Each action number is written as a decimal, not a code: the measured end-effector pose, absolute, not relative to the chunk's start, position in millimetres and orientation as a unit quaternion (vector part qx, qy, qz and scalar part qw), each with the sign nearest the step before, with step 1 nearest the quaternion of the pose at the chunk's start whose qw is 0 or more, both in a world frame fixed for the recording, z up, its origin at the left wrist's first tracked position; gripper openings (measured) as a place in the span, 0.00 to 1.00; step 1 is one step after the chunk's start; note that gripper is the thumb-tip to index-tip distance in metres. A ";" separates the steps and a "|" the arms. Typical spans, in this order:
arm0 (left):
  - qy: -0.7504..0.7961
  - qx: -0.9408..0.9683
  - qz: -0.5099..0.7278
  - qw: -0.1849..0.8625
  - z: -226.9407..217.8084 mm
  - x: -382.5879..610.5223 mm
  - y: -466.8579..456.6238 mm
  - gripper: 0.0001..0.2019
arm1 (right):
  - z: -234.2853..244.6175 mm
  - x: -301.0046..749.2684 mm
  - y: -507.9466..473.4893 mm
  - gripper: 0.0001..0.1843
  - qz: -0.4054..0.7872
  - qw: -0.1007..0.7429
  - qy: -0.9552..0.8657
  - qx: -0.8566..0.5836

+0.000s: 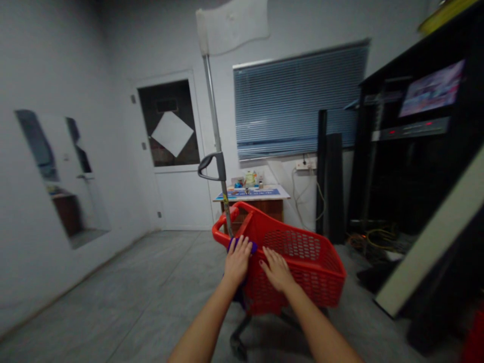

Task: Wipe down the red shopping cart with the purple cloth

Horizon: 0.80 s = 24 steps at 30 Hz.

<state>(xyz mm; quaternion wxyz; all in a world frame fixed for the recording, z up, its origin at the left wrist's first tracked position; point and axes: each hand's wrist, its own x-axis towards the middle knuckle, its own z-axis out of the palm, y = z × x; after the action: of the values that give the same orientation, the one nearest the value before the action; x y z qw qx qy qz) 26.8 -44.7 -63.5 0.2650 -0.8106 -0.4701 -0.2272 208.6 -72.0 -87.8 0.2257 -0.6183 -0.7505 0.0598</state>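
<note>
A red plastic shopping cart [300,267] with perforated basket walls stands in front of me on dark wheeled legs. My left hand [239,259] is closed over a purple cloth [253,247] at the cart's near rim, by the handle end. Some dark purple fabric hangs below that wrist. Just to the right, my right hand [277,267] rests on the same rim with fingers apart, touching the red plastic and holding nothing. Beyond the red handle [219,233] rises a tall metal pole [212,101] with a grey loop grip [212,166] and a white sign on top.
A small table [282,191] with bottles and small items stands under the blue window blinds [298,101]. A white door [181,196] is at the back left. On the right are a dark rack [412,166], a leaning pale panel [431,237] and cables on the floor [381,237].
</note>
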 end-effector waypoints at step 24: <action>-0.438 -0.830 -0.205 0.279 -69.7 30.3 -39.0 0.23 | -81.6 203.0 -80.5 0.37 0.059 0.205 -0.749 -0.627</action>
<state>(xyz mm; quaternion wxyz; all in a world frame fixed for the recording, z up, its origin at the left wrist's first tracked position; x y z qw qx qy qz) 30.3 -39.0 -69.7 0.2786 -0.8301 -0.4375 -0.2047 203.0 -80.5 -81.6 0.2053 -0.6274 -0.7488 0.0592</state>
